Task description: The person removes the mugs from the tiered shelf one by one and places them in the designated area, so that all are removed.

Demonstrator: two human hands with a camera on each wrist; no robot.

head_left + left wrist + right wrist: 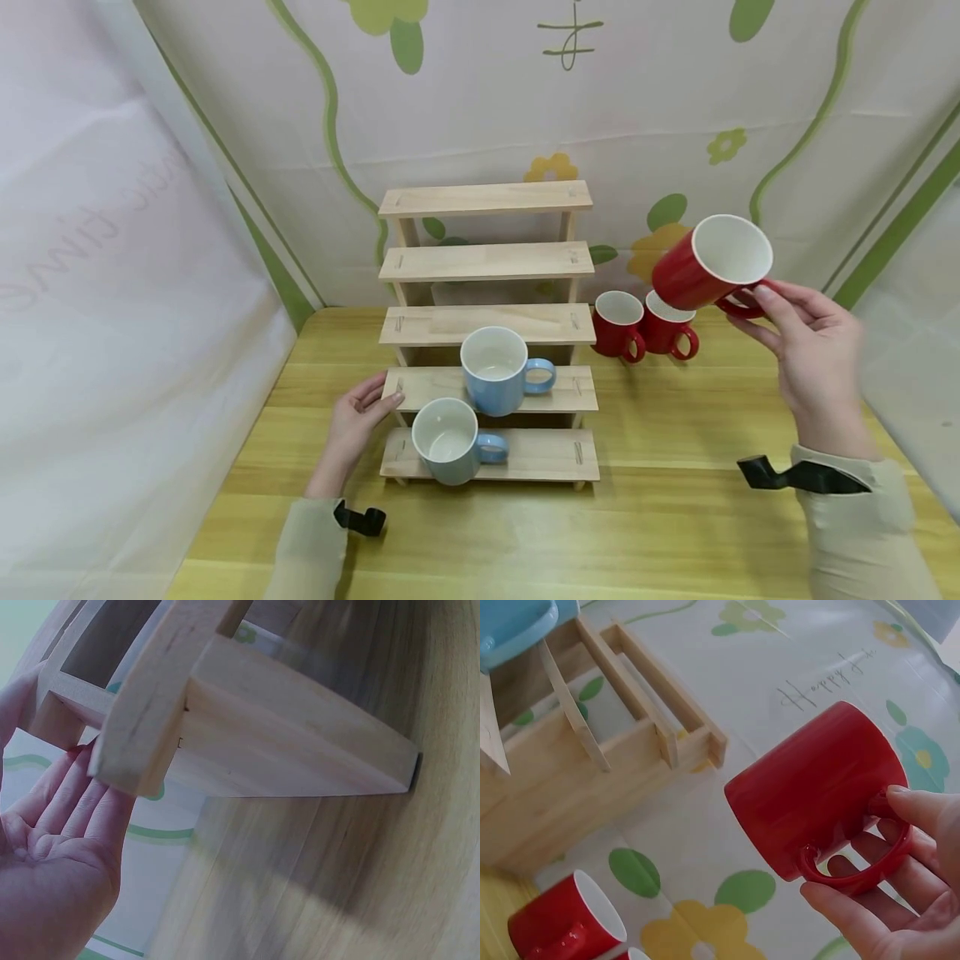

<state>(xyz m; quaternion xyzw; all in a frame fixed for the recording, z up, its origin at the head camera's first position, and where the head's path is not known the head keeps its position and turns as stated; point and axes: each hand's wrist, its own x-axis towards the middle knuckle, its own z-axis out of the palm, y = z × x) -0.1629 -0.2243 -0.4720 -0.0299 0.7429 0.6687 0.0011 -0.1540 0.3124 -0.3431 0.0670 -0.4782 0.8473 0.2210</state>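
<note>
Rack [487, 198], stepped pale wood, held two round light-blue mugs [495, 392] [452, 458]; three round red mugs [613, 337] [662, 333] seemingly left: my right hand [817, 358] gripped one [705, 262], left hand [355, 425] pinched rack's left edge.

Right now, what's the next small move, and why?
Probably ease the raised red mug left toward the middle tier of the five-tier wooden rack: that tier looks bare, the two lowest tiers bear blue mugs, and the right grip holds the red mug's handle, right of the rack.

Pale beige sleeves [862, 533], black wristbands [828, 477]; seemingly stubby black knobs [373, 522]
</note>
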